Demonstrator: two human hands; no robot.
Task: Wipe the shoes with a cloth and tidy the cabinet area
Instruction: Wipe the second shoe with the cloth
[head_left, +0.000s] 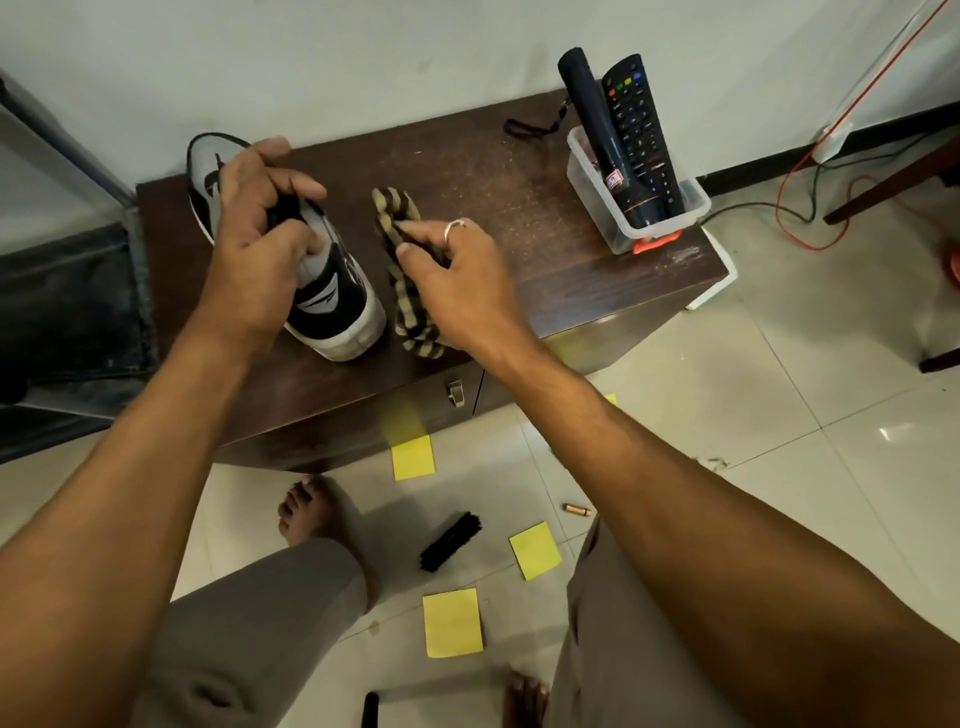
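A single wide-angle view from the person's head faces forward and steeply down. Both forearms run up from the lower corners to the left hand (254, 249) and right hand (457, 270), which sit close to the lens, just above mid-frame. The dark tabletop (493, 171) crosses the upper half below the wall (363, 62). The tiled floor (779, 415) and a bare foot (311, 512) fill the lower part.

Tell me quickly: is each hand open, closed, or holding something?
Left hand: closed, gripping the black, grey and white sneaker.
Right hand: closed, pinching the black and beige striped cloth.
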